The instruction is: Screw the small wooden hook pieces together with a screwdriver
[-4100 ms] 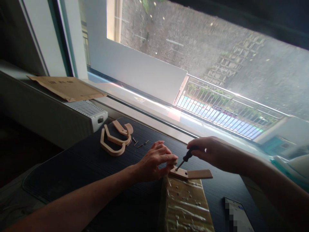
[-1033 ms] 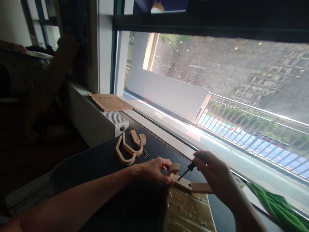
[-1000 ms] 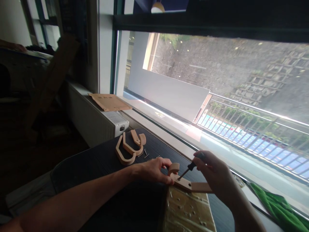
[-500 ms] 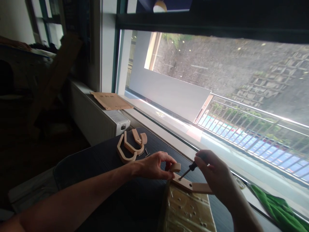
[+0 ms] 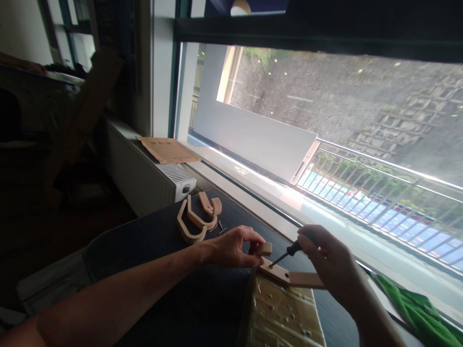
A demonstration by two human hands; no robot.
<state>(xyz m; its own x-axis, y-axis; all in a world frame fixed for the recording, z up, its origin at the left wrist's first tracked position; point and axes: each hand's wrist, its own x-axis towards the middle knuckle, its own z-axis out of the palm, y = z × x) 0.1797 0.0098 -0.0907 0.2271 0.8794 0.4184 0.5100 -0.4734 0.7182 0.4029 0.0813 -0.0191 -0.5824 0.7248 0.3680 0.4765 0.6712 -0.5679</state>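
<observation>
My right hand is closed around the dark handle of a screwdriver. The screwdriver's tip rests at a hole or screw in a bent wooden hook; which of the two I cannot make out. My left hand pinches the hook's curled end between thumb and fingers. The hook lies across the top of a block wrapped in clear tape, whose surface is dotted with small holes. A second hole shows in the hook, right of the screwdriver tip.
Several wooden hooks lie on the dark table, beside a few screws. A brown envelope sits on the white radiator. At the right, a green cloth lies by the window sill.
The right hand and screwdriver handle have shifted slightly right, with the tip still on the hook. The left hand keeps its hold. The whole view has moved a little.
</observation>
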